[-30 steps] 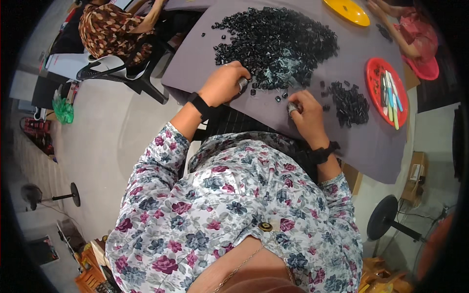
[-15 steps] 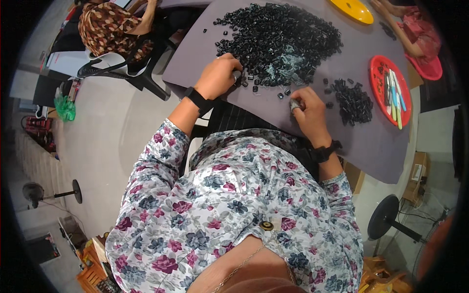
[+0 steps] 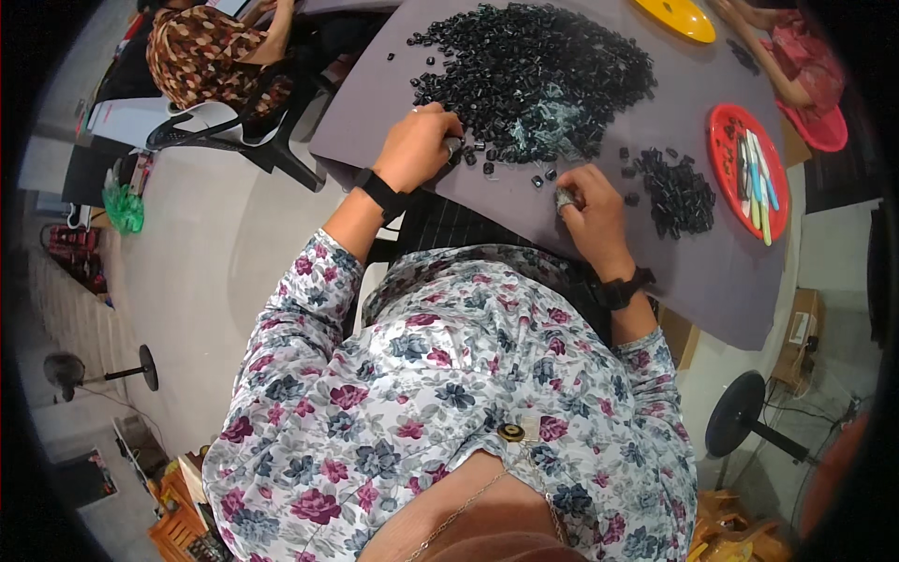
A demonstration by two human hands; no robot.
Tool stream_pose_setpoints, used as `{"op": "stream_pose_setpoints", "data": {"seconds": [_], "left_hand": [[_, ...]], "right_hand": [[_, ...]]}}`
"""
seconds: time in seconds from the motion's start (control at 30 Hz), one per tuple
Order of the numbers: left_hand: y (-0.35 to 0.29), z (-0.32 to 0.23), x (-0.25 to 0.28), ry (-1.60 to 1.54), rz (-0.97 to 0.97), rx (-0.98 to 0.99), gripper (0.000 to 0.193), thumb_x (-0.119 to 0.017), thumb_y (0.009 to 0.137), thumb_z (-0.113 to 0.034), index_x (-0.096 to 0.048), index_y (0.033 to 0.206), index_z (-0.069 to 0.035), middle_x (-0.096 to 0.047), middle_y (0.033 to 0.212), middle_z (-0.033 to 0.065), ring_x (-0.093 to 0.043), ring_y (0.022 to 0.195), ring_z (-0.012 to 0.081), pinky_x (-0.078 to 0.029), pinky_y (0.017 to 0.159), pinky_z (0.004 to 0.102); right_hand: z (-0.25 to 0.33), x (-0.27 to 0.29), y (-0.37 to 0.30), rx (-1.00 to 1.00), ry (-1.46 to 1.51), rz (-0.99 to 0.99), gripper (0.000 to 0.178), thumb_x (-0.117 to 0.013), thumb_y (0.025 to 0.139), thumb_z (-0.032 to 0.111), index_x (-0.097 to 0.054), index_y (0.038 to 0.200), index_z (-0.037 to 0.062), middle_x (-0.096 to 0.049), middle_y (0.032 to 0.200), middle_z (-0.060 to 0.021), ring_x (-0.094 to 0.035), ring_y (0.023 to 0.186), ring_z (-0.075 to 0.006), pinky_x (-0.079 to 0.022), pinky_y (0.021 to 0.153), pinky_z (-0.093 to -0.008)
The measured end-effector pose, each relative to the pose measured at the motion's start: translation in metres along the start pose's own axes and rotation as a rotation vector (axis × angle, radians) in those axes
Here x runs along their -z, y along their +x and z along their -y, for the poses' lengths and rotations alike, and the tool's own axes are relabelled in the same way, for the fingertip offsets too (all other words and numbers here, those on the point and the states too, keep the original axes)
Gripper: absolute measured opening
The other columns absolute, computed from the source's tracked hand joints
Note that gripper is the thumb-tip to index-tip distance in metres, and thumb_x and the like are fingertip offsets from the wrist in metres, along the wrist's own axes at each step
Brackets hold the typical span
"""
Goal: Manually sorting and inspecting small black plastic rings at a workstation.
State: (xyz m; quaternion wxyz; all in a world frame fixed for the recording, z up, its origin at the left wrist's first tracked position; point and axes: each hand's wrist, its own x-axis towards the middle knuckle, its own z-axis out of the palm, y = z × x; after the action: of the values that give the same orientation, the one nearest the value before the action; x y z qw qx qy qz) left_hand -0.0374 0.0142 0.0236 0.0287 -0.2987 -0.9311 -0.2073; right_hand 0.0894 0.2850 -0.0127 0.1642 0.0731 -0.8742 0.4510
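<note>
At the table's near edge, my left hand (image 3: 417, 150) is closed, fingers curled inward beside a few loose black pieces (image 3: 488, 169). My right hand (image 3: 596, 208) is closed too, lower and further right, between the large pile and a smaller one. Something grey, perhaps a wrapping, shows at each thumb; whatever the fingers hold is hidden. Ahead spreads a large pile of small black plastic pieces (image 3: 524, 66), with a patch of pale, thin bits (image 3: 552, 126) on its near side. Right of my right hand lies the smaller pile of black pieces (image 3: 676, 192).
A red tray (image 3: 781, 173) with several pen-like tools (image 3: 757, 178) and black bits sits at the right. Behind it is a yellow plate (image 3: 676, 19) on the grey-covered table (image 3: 370, 108). Two other people sit at far left and far right. A black chair (image 3: 281, 155) stands left.
Both hands stay nearly in place, still closed. The view has shifted very slightly; the piles look the same.
</note>
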Motion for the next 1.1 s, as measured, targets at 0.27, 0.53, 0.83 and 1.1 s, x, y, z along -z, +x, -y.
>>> {"op": "stream_pose_setpoints", "data": {"seconds": [0.27, 0.53, 0.83, 1.1], "left_hand": [[0.007, -0.013, -0.004, -0.045, -0.007, -0.116, 0.036, -0.062, 0.078, 0.007, -0.077, 0.107, -0.009, -0.069, 0.107, 0.0094, -0.063, 0.108, 0.0356, -0.053, 0.092, 0.0449], [0.008, -0.003, -0.009, -0.062, -0.057, -0.148, 0.043, -0.059, 0.075, 0.013, -0.076, 0.109, -0.007, -0.068, 0.105, 0.0120, -0.064, 0.102, 0.0366, -0.053, 0.085, 0.0436], [0.021, -0.004, -0.008, 0.004, 0.024, -0.152, 0.030, -0.063, 0.077, 0.007, -0.075, 0.101, -0.006, -0.068, 0.101, 0.0118, -0.066, 0.100, 0.0364, -0.054, 0.084, 0.0453], [0.021, -0.014, -0.003, 0.056, 0.040, -0.086, 0.018, -0.067, 0.080, 0.000, -0.074, 0.096, -0.006, -0.070, 0.096, 0.0144, -0.067, 0.098, 0.0369, -0.054, 0.084, 0.0464]], "right_hand": [[-0.002, -0.002, 0.000, 0.019, 0.015, -0.024, 0.026, -0.062, 0.076, -0.006, -0.066, 0.100, 0.0016, -0.059, 0.089, -0.0089, -0.057, 0.071, -0.0211, -0.048, 0.066, -0.0318], [-0.001, 0.000, -0.001, -0.006, -0.015, 0.018, 0.025, -0.063, 0.077, -0.003, -0.065, 0.101, 0.0029, -0.063, 0.094, -0.0130, -0.066, 0.080, -0.0322, -0.052, 0.071, -0.0390], [-0.001, -0.001, -0.001, 0.011, -0.027, -0.004, 0.024, -0.063, 0.077, -0.003, -0.065, 0.100, 0.0040, -0.063, 0.094, -0.0129, -0.066, 0.081, -0.0334, -0.053, 0.072, -0.0402], [-0.001, -0.002, 0.000, -0.001, -0.025, -0.012, 0.022, -0.063, 0.079, -0.003, -0.066, 0.100, 0.0040, -0.064, 0.094, -0.0128, -0.067, 0.080, -0.0324, -0.053, 0.071, -0.0388]]}}
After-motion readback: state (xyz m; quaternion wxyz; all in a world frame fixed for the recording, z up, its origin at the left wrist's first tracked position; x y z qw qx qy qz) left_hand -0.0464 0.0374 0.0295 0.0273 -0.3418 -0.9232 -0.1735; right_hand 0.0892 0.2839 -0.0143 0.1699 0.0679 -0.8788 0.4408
